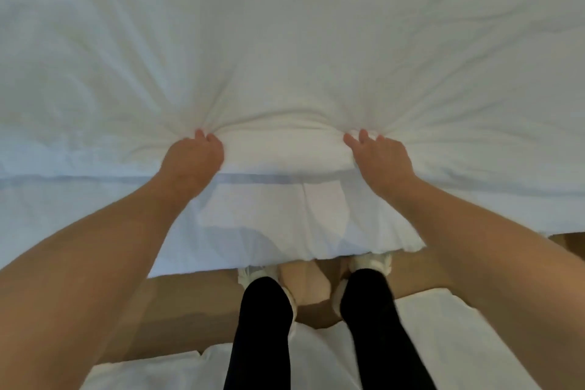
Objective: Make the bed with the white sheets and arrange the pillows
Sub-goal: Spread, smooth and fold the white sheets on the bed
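**Pulling the top sheet taut at the bed's edge**

I am leaning over the bed [79, 199], which is filling nearly the whole view, and its white sheet [285, 41] is lying spread across the mattress and hanging over the near side toward my feet. Creases are fanning out from two gathered spots near the edge, so I judge I am drawing the cloth toward me to take out the slack. More white bedding [316, 358] is lying on the floor behind my legs; whether it is a pillow or linen, I cannot tell, and no pillow is showing on the bed.

My left hand [193, 161] is closing its grip around a bunch of sheet, fingers curled into the fold. My right hand [380, 158] is doing likewise a little apart, fingertips [364, 136] digging in, so the pull is spreading evenly between the two.
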